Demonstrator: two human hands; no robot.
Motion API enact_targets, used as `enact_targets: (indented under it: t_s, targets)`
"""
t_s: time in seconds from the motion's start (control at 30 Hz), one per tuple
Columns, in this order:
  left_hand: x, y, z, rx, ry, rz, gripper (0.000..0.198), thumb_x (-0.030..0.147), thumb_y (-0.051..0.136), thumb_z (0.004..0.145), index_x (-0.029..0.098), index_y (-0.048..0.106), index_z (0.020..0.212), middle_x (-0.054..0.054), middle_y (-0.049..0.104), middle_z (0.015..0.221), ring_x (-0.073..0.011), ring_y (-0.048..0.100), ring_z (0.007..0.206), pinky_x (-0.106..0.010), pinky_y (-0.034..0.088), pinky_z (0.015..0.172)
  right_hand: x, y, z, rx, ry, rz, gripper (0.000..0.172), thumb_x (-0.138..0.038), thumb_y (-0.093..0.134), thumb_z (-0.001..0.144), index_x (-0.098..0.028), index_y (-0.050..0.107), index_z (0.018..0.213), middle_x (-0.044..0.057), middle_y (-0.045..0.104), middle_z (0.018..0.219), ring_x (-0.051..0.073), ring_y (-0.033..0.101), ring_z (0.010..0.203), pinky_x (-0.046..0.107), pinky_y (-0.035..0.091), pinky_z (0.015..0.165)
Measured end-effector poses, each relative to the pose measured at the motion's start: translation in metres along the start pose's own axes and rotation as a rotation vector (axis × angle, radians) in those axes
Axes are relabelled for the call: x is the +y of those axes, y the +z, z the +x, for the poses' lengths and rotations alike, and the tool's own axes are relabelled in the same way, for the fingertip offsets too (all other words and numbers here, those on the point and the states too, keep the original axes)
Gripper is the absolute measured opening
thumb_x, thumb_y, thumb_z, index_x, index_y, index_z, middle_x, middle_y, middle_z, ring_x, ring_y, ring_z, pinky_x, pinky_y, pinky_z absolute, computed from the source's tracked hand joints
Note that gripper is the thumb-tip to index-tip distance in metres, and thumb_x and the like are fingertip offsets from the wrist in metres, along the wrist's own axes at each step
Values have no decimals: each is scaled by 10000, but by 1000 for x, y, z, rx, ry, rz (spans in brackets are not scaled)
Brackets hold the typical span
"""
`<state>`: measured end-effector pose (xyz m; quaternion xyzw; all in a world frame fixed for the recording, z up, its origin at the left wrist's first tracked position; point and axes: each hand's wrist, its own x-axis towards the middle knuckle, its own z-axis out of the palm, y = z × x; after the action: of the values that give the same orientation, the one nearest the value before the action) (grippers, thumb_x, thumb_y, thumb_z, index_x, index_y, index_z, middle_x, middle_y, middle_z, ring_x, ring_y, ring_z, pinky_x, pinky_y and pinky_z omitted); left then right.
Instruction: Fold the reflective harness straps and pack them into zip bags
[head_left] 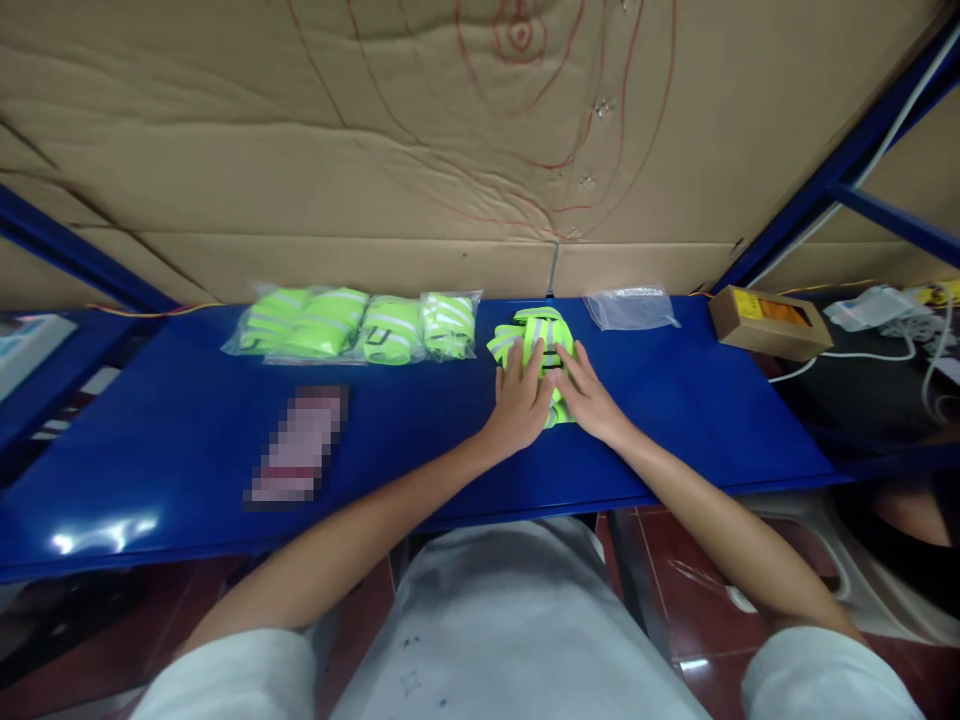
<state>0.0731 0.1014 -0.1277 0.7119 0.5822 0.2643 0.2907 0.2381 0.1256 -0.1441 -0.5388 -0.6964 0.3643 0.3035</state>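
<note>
A folded neon-yellow reflective vest (547, 328) with silvery stripes and dark buckle parts lies on the blue table (435, 440) in front of me. My left hand (521, 400) rests flat on its left side, fingers stretched out and pointing away from me. From the right, my right hand (590, 392) lies on the vest with its fingers extended. Both hands press on the cloth from above, and their fingertips nearly meet. Part of the vest is hidden under them.
Several packed neon-yellow vests (330, 320) in clear bags line the back left. A clear plastic bag (634, 308) lies behind my right hand. A cardboard box (771, 322) stands at the right with white cables nearby. A pixelated flat object (300, 445) lies front left.
</note>
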Motion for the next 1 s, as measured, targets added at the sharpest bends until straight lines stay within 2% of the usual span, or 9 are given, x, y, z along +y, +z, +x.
enact_targets:
  t_s: [0.1, 0.27, 0.33, 0.5, 0.67, 0.73, 0.83, 0.93, 1.0]
  targets:
    - [-6, 2, -1, -28, 74, 165, 597, 426, 283, 1087, 198, 278, 1639, -164, 39, 1746, -313, 4, 1625, -603, 102, 1292, 6, 2, 1, 18, -48, -84, 846, -779, 421, 941, -236, 444, 1590, 87, 157, 1744, 298, 59, 1632, 524, 114, 1321]
    - [-17, 6, -8, 69, 256, 377, 594, 401, 383, 1069, 192, 321, 1622, -210, 87, 1733, -395, 80, 1610, -645, 234, 1252, 11, -13, 13, -32, -136, -182, 629, -539, 402, 1033, -239, 433, 1584, 109, 507, 1582, 299, 471, 1478, 535, 331, 1248]
    - [-18, 8, -9, 111, 346, 440, 574, 372, 395, 1065, 176, 359, 1603, -226, 103, 1727, -407, 94, 1607, -649, 244, 1247, 12, -20, 22, -52, -161, -222, 568, -489, 394, 1041, -244, 495, 1543, 111, 584, 1508, 314, 554, 1399, 554, 381, 1208]
    - [-18, 11, -7, 150, 459, 529, 556, 374, 387, 1065, 153, 410, 1574, -207, 139, 1724, -386, 136, 1607, -660, 214, 1259, 21, -26, 42, -82, -212, -238, 425, -413, 445, 1011, -224, 734, 1261, 127, 661, 1371, 299, 592, 1322, 533, 398, 1193]
    - [-18, 8, -6, 186, 591, 622, 590, 423, 331, 1071, 93, 443, 1546, -157, 178, 1724, -324, 131, 1620, -645, 83, 1303, 22, -42, 52, -213, -226, -171, 431, -496, 472, 995, -225, 787, 1109, 86, 730, 1252, 262, 650, 1233, 458, 491, 1119]
    - [-18, 8, -4, 159, 633, 633, 588, 418, 323, 1072, 65, 477, 1515, -172, 254, 1701, -301, 180, 1612, -613, 63, 1318, 20, -56, 60, -239, -197, -151, 488, -574, 486, 979, -214, 781, 1129, 87, 764, 1152, 256, 707, 1097, 440, 569, 1006]
    - [-21, 9, -2, 119, 600, 581, 571, 436, 337, 1070, 102, 503, 1501, -191, 395, 1638, -319, 297, 1573, -644, 34, 1303, 17, -72, 86, -151, -141, -153, 629, -648, 437, 980, -168, 707, 1281, 136, 757, 1146, 259, 720, 1001, 460, 598, 928]
    - [-26, 5, -1, 55, 575, 498, 546, 426, 376, 1058, 189, 452, 1544, -162, 431, 1624, -314, 365, 1540, -668, 9, 1285, 9, -72, 120, -70, -108, -165, 698, -671, 346, 1002, -156, 650, 1361, 173, 701, 1298, 287, 677, 1147, 498, 558, 1007]
    - [-30, -2, -1, -10, 579, 443, 552, 405, 415, 1040, 225, 420, 1562, -139, 423, 1634, -297, 375, 1535, -642, 24, 1292, 0, -66, 138, -95, -105, -167, 695, -695, 371, 990, -181, 667, 1352, 154, 673, 1372, 306, 623, 1267, 518, 492, 1104]
